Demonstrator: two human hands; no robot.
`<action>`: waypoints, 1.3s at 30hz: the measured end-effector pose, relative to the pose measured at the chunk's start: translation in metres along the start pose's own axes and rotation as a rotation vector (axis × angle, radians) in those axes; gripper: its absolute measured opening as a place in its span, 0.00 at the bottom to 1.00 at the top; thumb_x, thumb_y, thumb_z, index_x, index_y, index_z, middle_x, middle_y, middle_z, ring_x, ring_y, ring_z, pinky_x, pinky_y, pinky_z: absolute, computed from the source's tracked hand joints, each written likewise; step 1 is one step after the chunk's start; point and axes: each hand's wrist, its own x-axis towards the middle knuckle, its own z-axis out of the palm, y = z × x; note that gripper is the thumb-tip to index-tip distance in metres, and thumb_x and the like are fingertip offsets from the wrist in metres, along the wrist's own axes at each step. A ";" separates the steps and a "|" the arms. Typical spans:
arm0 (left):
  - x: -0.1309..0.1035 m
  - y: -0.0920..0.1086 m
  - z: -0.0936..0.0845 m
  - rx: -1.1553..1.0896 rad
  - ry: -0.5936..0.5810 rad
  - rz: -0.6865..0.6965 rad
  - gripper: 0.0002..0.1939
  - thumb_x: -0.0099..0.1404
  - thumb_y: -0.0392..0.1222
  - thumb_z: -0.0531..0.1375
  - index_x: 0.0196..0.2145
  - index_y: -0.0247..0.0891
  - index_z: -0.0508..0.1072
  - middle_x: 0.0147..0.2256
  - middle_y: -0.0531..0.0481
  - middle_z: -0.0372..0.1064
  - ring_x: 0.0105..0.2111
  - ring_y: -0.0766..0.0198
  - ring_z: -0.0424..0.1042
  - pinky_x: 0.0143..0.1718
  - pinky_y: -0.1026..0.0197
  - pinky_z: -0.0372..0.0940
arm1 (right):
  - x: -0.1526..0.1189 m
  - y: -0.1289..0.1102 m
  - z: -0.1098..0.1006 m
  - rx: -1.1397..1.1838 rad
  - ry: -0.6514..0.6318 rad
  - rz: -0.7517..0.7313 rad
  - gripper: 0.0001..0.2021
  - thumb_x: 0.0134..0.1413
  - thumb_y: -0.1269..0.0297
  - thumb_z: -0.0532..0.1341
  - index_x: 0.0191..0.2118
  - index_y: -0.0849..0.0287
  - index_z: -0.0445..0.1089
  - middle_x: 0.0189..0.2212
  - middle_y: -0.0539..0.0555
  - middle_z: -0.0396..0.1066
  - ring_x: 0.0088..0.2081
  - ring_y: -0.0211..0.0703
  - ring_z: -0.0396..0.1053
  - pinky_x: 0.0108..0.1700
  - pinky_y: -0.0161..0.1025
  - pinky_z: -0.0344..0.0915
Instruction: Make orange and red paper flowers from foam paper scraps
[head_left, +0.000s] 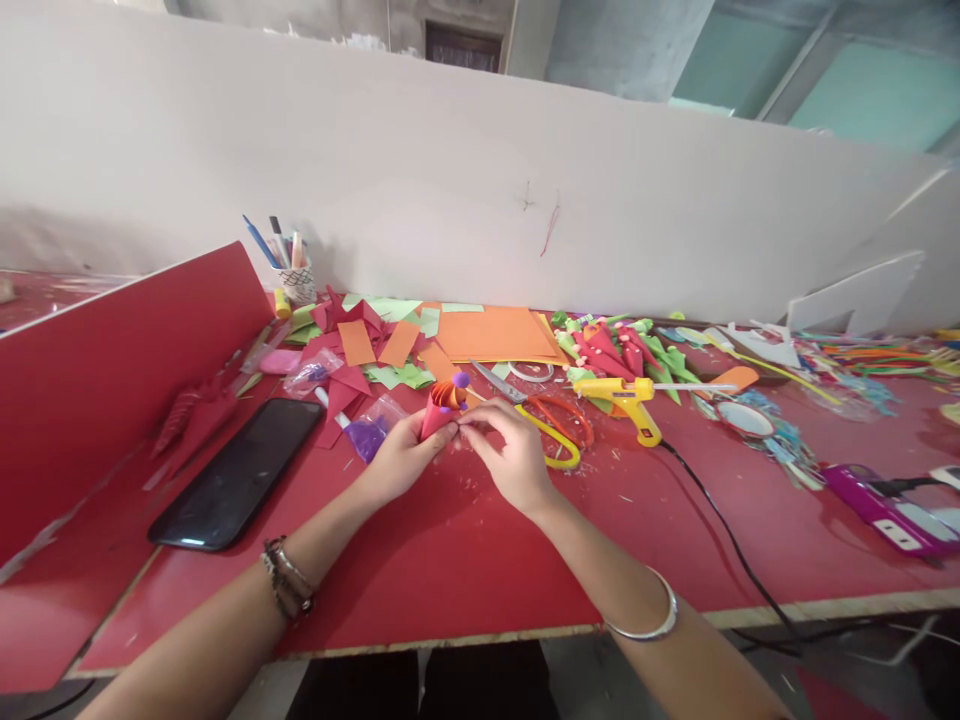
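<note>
Above the red table [495, 560], my left hand [401, 460] is closed around a small red paper cone [433, 418]. Orange pleated paper [444, 394] shows at the cone's upper end, with purple pom-poms [460, 380] beside it. My right hand [517, 455] has thumb and forefinger pinched together at the cone's right side. Whatever lies between those fingertips is too small to make out. Just beyond my right hand are scissors [559, 450] with yellow and orange handles. A plastic bag of purple pieces [367, 430] lies beyond my left hand.
A black phone [238, 470] lies at left. Paper pieces [360, 340], orange sheets [491, 333] and several paper cones [607, 350] line the back. A yellow glue gun [630, 400] trails its cord [720, 520] over the front edge. At right sits a purple power strip [889, 510].
</note>
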 end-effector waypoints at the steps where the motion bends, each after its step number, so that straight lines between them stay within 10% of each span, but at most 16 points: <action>1: 0.000 -0.001 0.000 0.004 0.006 -0.005 0.14 0.59 0.48 0.52 0.26 0.34 0.66 0.18 0.57 0.56 0.19 0.72 0.55 0.21 0.68 0.53 | 0.001 0.002 0.000 0.068 0.030 0.055 0.04 0.50 0.68 0.56 0.30 0.58 0.68 0.27 0.51 0.67 0.29 0.37 0.65 0.32 0.35 0.65; 10: 0.001 -0.005 -0.001 -0.004 0.097 -0.054 0.13 0.59 0.49 0.52 0.31 0.34 0.65 0.21 0.56 0.59 0.19 0.72 0.55 0.21 0.68 0.53 | 0.010 0.019 -0.004 0.753 0.282 0.544 0.09 0.41 0.62 0.63 0.31 0.59 0.71 0.21 0.47 0.66 0.22 0.30 0.62 0.26 0.30 0.63; 26: -0.001 -0.013 -0.002 0.572 0.132 0.122 0.04 0.59 0.39 0.49 0.29 0.36 0.59 0.22 0.56 0.58 0.21 0.70 0.57 0.22 0.69 0.51 | 0.010 0.008 -0.012 0.703 0.298 0.429 0.08 0.46 0.60 0.61 0.26 0.60 0.64 0.19 0.46 0.69 0.18 0.30 0.65 0.21 0.28 0.60; 39: -0.002 -0.006 -0.010 0.779 0.149 0.118 0.04 0.60 0.38 0.50 0.34 0.36 0.61 0.24 0.52 0.64 0.23 0.64 0.65 0.23 0.67 0.53 | 0.012 0.012 -0.014 0.692 0.356 0.402 0.09 0.48 0.64 0.59 0.37 0.58 0.69 0.34 0.52 0.73 0.38 0.40 0.71 0.40 0.38 0.66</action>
